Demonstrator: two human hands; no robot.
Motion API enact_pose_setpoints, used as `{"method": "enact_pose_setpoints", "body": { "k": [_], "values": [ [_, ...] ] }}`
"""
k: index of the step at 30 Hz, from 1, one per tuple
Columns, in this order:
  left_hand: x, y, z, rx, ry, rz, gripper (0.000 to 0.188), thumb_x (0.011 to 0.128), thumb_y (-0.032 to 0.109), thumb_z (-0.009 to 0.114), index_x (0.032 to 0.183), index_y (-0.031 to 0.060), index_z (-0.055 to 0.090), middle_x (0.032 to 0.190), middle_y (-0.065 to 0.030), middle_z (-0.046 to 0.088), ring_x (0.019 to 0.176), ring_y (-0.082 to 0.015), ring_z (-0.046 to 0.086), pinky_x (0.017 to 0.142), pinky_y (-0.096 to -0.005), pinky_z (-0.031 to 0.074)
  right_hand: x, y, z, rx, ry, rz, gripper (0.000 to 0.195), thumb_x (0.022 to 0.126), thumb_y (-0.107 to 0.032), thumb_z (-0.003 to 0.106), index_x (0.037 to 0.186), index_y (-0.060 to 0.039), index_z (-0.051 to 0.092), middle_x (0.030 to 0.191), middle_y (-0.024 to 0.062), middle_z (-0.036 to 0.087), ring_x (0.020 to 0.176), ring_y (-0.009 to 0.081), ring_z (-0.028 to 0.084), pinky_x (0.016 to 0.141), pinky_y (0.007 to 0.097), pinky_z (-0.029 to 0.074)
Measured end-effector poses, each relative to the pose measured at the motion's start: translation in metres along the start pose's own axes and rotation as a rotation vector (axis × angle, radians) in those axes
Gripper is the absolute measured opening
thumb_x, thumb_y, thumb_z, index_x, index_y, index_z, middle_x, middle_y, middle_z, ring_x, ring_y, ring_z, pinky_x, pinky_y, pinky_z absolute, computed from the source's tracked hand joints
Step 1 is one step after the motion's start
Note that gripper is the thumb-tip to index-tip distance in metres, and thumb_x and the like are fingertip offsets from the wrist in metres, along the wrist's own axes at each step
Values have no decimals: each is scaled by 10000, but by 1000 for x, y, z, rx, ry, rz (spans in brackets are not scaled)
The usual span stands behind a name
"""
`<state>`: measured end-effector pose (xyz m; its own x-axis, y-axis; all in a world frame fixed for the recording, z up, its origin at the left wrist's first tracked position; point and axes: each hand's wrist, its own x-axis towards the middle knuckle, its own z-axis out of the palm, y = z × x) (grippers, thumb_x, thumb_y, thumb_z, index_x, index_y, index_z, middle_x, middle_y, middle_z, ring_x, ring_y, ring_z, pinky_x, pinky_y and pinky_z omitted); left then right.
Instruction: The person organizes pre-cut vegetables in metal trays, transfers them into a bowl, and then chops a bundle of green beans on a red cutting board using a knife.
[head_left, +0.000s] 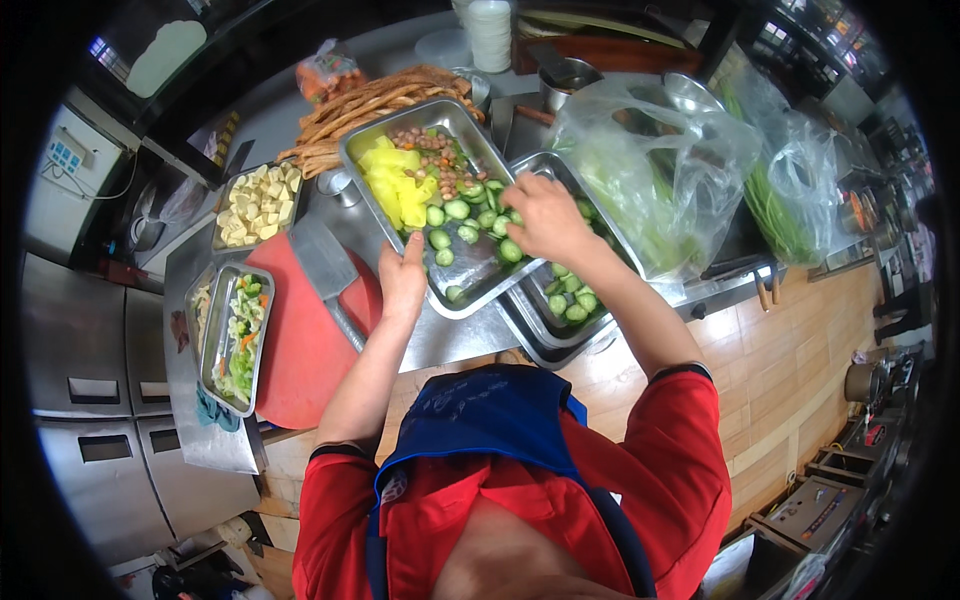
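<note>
My left hand (403, 281) grips the near left rim of a stainless steel tray (474, 276), thumb over the edge. The tray is tilted and overlaps a second steel tray (531, 289) on the right. Inside it lie yellow vegetable slices (397, 184), peanuts (429, 146) and cucumber slices (456, 209). My right hand (553, 221) reaches over the tray's right side, fingers curled down at the cucumber slices there. Whether it pinches any is hidden. More cucumber slices (574, 300) lie in the lower tray, partly covered by my right forearm.
To the left, a cleaver (322, 251) lies on a red round cutting board (300, 352). Beside it stand trays of mixed vegetables (241, 337) and pale chunks (259, 206). Brown dried sticks (375, 112) lie behind. Plastic bags of greens (660, 180) crowd the right; stacked white dishes (491, 37) stand at the back.
</note>
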<state>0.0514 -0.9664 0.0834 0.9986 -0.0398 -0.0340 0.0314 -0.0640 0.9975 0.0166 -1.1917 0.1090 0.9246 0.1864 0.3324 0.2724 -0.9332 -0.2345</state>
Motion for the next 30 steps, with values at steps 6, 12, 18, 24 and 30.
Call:
{"method": "enact_pose_setpoints", "body": {
  "k": [6, 12, 18, 24, 30],
  "values": [
    [-6, -8, 5, -90, 51, -70, 393, 889, 217, 565, 1099, -107, 494, 1011, -167, 606, 920, -201, 563, 833, -305, 423, 6, -22, 14, -73, -124, -22, 468, 654, -343, 688, 1033, -88, 585, 999, 133, 534, 1021, 278, 496, 969, 439, 258],
    [-5, -16, 2, -56, 48, -64, 403, 882, 222, 573, 1090, -114, 498, 1002, -181, 610, 921, -222, 567, 833, -318, 424, 1, -27, 0, -188, -429, -23, 296, 693, -261, 637, 957, -130, 666, 1010, 100, 547, 1044, 237, 471, 938, 411, 255],
    [-3, -25, -7, -16, 46, -40, 377, 882, 205, 564, 1106, -92, 503, 996, -162, 618, 900, -205, 570, 812, -307, 430, -7, -14, -31, -366, -544, 52, 212, 707, -173, 604, 901, -137, 681, 991, 93, 568, 1036, 244, 492, 892, 394, 273],
    [-9, -15, -18, -122, -92, -163, 292, 897, 150, 530, 1097, -63, 528, 967, -95, 617, 859, -144, 556, 776, -265, 434, 5, 0, -40, 26, -163, 20, 103, 713, -103, 601, 807, -71, 631, 904, 126, 562, 847, 297, 584, 734, 403, 451],
    [-34, -12, -17, -191, -313, -223, 266, 897, 108, 511, 1111, -51, 523, 1011, -82, 605, 890, -134, 547, 802, -264, 431, 45, 3, -24, 116, -11, -39, 282, 755, -48, 569, 1036, -41, 600, 1008, 146, 551, 886, 325, 583, 764, 393, 488]
  ]
}}
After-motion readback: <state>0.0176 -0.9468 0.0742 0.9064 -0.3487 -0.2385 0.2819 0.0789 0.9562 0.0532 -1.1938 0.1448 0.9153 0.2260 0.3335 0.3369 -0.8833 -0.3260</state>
